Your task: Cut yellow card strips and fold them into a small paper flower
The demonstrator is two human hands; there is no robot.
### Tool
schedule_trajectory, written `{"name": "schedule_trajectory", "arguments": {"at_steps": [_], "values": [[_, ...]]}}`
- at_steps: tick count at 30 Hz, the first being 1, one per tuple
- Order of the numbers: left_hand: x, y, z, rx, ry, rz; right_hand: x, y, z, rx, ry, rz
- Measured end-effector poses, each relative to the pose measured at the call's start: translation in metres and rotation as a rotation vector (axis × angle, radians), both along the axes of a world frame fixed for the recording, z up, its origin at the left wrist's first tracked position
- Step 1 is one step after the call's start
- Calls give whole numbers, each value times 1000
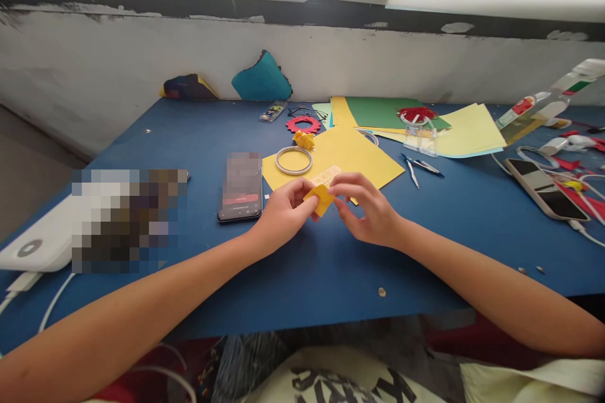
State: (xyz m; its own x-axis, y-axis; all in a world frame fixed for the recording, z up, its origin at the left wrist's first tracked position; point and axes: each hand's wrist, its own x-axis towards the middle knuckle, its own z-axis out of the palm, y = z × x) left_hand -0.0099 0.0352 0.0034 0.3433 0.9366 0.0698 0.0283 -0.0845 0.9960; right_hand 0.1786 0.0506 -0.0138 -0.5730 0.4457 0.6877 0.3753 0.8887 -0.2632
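Note:
A small piece of yellow paper (322,201), folded or curved, is held above the blue table. My left hand (286,211) grips it from the left, with the thumb across its face and the other fingers behind. From the other side, my right hand (371,209) has its thumb and bent fingertips at the paper's right edge, in a loose pinch. Just behind the hands lies a large yellow sheet (363,154). A roll of tape (293,161) and a crumpled yellow paper shape (304,140) rest on that sheet's left side.
A phone (240,189) lies left of my hands, beside a white power bank (42,233). Behind are a red paper ring (303,124) and a green sheet (387,112). To the right are pens (420,167), a clear bottle (543,104) and another phone (546,189) with a cable.

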Motion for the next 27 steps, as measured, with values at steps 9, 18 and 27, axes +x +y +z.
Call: {"name": "schedule_trajectory", "arguments": {"at_steps": [9,18,27], "values": [[-2,4,-1,-48,1,17,8,9,3,338,-248,-68],[-1,1,-2,-11,-3,-2,2,6,3,92,-3,24],[2,2,-3,-61,-9,-68,-1,0,3,33,6,129]]}}
